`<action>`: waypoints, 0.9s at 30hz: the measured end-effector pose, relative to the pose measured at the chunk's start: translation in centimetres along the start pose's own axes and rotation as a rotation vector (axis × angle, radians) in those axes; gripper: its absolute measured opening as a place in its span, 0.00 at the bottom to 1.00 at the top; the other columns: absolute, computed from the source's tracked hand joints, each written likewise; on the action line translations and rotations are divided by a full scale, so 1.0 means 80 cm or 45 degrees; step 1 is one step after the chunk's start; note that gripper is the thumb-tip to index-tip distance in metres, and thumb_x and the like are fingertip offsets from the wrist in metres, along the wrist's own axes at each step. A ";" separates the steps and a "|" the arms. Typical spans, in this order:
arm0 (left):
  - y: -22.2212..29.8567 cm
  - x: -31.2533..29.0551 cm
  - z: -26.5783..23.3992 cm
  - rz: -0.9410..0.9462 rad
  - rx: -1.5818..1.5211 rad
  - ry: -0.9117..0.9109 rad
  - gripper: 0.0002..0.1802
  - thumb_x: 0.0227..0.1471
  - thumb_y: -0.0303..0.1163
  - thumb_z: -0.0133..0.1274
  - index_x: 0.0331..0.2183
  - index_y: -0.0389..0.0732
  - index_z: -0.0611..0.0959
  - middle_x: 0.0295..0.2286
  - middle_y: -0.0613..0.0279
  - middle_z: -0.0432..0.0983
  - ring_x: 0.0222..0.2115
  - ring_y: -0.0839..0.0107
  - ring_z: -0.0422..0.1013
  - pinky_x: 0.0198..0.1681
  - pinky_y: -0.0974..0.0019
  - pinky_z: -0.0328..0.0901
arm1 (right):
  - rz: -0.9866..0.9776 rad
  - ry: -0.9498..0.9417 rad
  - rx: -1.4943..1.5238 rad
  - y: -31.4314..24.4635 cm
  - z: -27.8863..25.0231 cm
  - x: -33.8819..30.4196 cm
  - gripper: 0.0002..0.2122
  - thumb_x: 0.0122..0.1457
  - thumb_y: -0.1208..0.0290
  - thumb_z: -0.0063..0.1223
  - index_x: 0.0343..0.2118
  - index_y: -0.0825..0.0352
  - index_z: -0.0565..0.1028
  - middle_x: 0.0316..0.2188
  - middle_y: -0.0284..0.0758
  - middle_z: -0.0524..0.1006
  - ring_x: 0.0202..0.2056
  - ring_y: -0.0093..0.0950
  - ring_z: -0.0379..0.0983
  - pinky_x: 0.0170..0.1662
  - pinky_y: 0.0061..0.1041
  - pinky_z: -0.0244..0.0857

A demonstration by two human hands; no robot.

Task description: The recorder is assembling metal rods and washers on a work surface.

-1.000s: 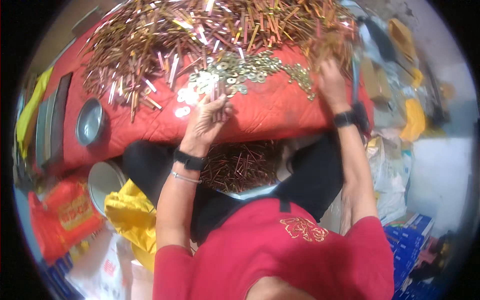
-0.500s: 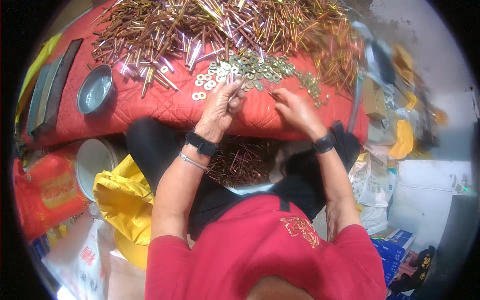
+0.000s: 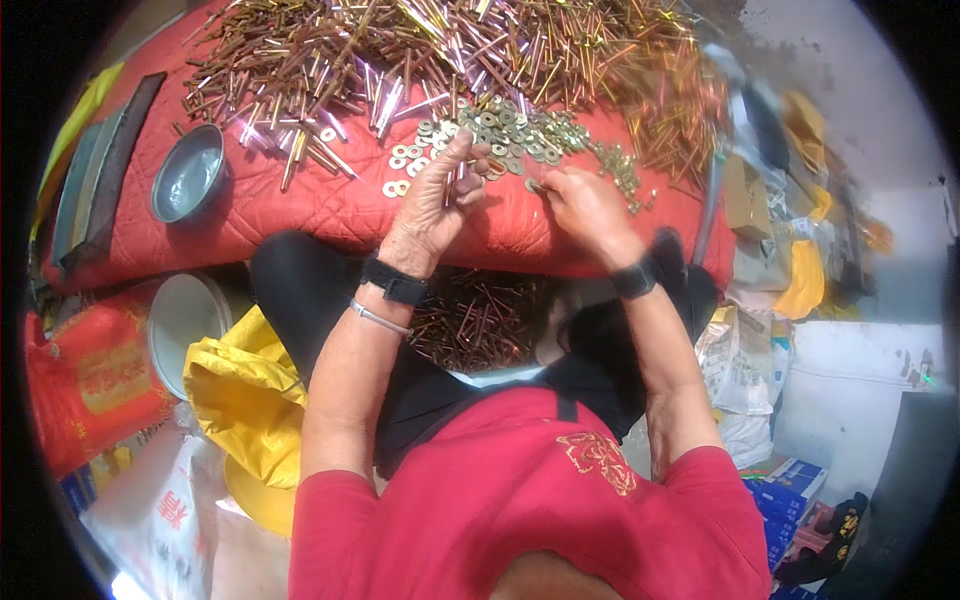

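Note:
My left hand (image 3: 432, 210), above the near edge of the red quilted cover, has its fingers curled around thin metal rods (image 3: 459, 178). Its thumb points up, beside the loose washers (image 3: 490, 125). To its right, my right hand (image 3: 590, 212) is closed in a pinch, with a flat washer (image 3: 534, 185) at its fingertips. Just beyond both hands lie the washers, with small shiny metal pieces (image 3: 618, 170) to their right. A big heap of brassy and purplish metal rods (image 3: 400, 60) covers the far part of the surface.
A grey metal bowl (image 3: 190, 175) stands at the left on the red quilted cover (image 3: 270, 215). More rods (image 3: 475, 325) fill a container between my knees. A yellow cloth (image 3: 245, 380) and a red sack (image 3: 95, 375) lie at the lower left; blue boxes (image 3: 790, 490) sit at the lower right.
My left hand has turned, its thumb lifting and its fingers opening slightly around the rods. My right hand has shifted a little left and up, and a washer now shows at its fingertips.

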State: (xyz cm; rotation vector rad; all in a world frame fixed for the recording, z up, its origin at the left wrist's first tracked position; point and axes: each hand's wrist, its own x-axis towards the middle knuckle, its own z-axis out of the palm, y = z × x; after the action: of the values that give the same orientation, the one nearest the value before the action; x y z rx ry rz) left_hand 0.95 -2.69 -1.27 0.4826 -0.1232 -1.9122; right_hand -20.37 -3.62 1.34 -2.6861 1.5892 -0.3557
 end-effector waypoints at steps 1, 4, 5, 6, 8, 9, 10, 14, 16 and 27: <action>-0.001 0.001 -0.004 0.048 0.093 -0.053 0.13 0.52 0.31 0.56 0.36 0.32 0.77 0.25 0.65 0.73 0.14 0.86 0.56 0.15 0.81 0.50 | -0.038 -0.047 -0.028 0.001 -0.001 0.000 0.06 0.53 0.71 0.48 0.25 0.64 0.76 0.22 0.41 0.75 0.28 0.41 0.74 0.30 0.40 0.67; -0.002 0.000 -0.008 0.105 0.258 -0.137 0.11 0.53 0.29 0.54 0.38 0.34 0.77 0.23 0.68 0.72 0.14 0.87 0.54 0.15 0.82 0.47 | -0.100 -0.227 -0.146 0.009 -0.008 0.014 0.06 0.49 0.73 0.47 0.24 0.65 0.77 0.22 0.42 0.76 0.29 0.42 0.75 0.32 0.40 0.69; -0.004 0.002 -0.007 0.094 0.256 -0.179 0.10 0.53 0.29 0.54 0.38 0.34 0.77 0.23 0.68 0.72 0.14 0.87 0.54 0.14 0.82 0.47 | -0.089 -0.318 -0.204 0.011 -0.010 0.026 0.06 0.48 0.73 0.47 0.24 0.65 0.77 0.23 0.42 0.77 0.29 0.42 0.75 0.32 0.39 0.69; -0.003 0.000 -0.010 0.091 0.258 -0.209 0.10 0.53 0.29 0.54 0.38 0.35 0.77 0.23 0.69 0.72 0.14 0.87 0.54 0.14 0.82 0.47 | -0.088 -0.409 -0.250 0.006 -0.011 0.041 0.07 0.47 0.73 0.47 0.24 0.65 0.78 0.24 0.42 0.78 0.30 0.42 0.76 0.33 0.39 0.70; -0.005 0.003 -0.018 0.093 0.239 -0.239 0.09 0.54 0.31 0.54 0.37 0.36 0.78 0.23 0.71 0.71 0.13 0.88 0.52 0.13 0.82 0.47 | -0.080 -0.586 -0.359 -0.007 -0.018 0.070 0.07 0.46 0.72 0.49 0.25 0.65 0.79 0.27 0.42 0.79 0.32 0.40 0.77 0.35 0.37 0.71; -0.006 0.004 -0.018 0.104 0.242 -0.199 0.10 0.54 0.31 0.54 0.37 0.36 0.78 0.23 0.71 0.71 0.13 0.87 0.53 0.13 0.82 0.48 | -0.132 -0.645 -0.408 -0.007 -0.017 0.079 0.07 0.46 0.72 0.49 0.25 0.65 0.79 0.28 0.41 0.79 0.32 0.40 0.77 0.35 0.37 0.71; -0.007 0.004 -0.018 0.115 0.245 -0.160 0.10 0.54 0.32 0.54 0.37 0.36 0.78 0.23 0.72 0.70 0.14 0.87 0.53 0.13 0.82 0.48 | -0.163 -0.651 -0.299 -0.003 -0.017 0.084 0.06 0.45 0.71 0.51 0.25 0.63 0.79 0.28 0.41 0.79 0.32 0.39 0.77 0.35 0.38 0.70; -0.010 0.006 -0.018 0.102 0.220 -0.045 0.11 0.53 0.32 0.56 0.37 0.37 0.78 0.25 0.69 0.73 0.16 0.87 0.60 0.13 0.83 0.51 | -0.280 -0.352 -0.125 0.020 -0.008 0.042 0.07 0.46 0.70 0.53 0.29 0.59 0.78 0.25 0.38 0.78 0.32 0.40 0.76 0.34 0.39 0.69; -0.013 0.008 -0.016 0.100 0.203 0.028 0.11 0.52 0.31 0.56 0.38 0.37 0.77 0.28 0.66 0.75 0.18 0.86 0.64 0.14 0.84 0.55 | -0.122 -0.255 0.194 0.029 -0.006 0.015 0.06 0.50 0.69 0.53 0.31 0.61 0.77 0.28 0.38 0.79 0.31 0.40 0.76 0.33 0.38 0.68; -0.021 0.014 -0.025 0.218 -0.019 0.186 0.09 0.54 0.26 0.52 0.38 0.37 0.75 0.28 0.60 0.77 0.27 0.74 0.75 0.29 0.78 0.71 | 0.270 0.183 1.276 -0.054 -0.007 -0.016 0.09 0.56 0.74 0.54 0.41 0.65 0.77 0.21 0.26 0.73 0.23 0.13 0.64 0.27 0.16 0.59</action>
State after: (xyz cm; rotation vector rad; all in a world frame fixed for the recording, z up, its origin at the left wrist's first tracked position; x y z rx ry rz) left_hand -0.11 -2.78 -3.94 0.5812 -0.0526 -1.7034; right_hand -17.35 -0.39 2.12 -1.7418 1.2022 -1.0168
